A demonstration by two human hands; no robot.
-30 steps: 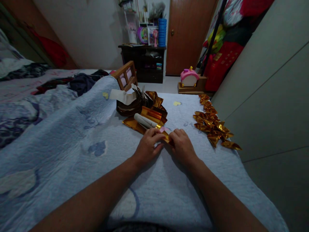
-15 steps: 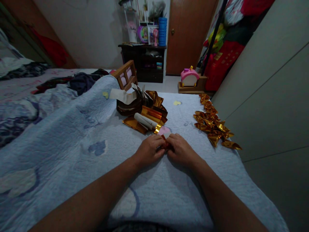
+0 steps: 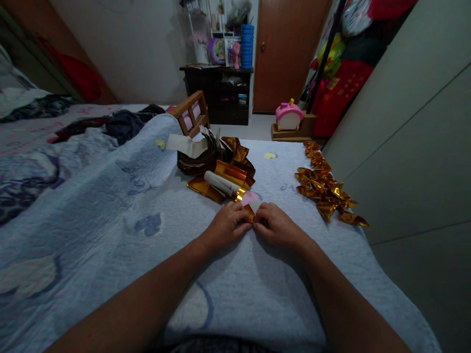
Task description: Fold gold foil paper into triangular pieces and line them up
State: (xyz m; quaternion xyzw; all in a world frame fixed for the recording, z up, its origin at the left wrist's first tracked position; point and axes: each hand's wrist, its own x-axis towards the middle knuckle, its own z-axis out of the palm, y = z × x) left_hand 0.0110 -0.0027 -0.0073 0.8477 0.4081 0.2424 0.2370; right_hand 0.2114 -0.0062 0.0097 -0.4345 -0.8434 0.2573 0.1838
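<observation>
Low over the bedspread, my left hand (image 3: pixel 230 223) and my right hand (image 3: pixel 274 223) meet with closed fingers at a small piece of gold foil paper (image 3: pixel 249 212). Both thumbs press at its near edge, and the fingers cover much of it. Just beyond lie loose gold foil sheets (image 3: pixel 230 171) with pale rolled paper (image 3: pixel 221 183) on top. Behind these is a dark-edged stack of foil paper (image 3: pixel 196 162) with pale sheets curling up. To the right, several folded gold foil pieces (image 3: pixel 320 189) lie in a row.
A light blue patterned bedspread (image 3: pixel 147 264) covers the surface under my arms. Along the right side runs a pale cabinet (image 3: pixel 412 162). At the far end stand a wooden bed rail (image 3: pixel 191 113), a pink toy (image 3: pixel 289 116) and a dark shelf (image 3: pixel 217 93). Clothes (image 3: pixel 125 125) lie at left.
My fingers have shifted on the foil paper, and the thumbs are now closer together at its near edge. More of its gold face shows between my hands.
</observation>
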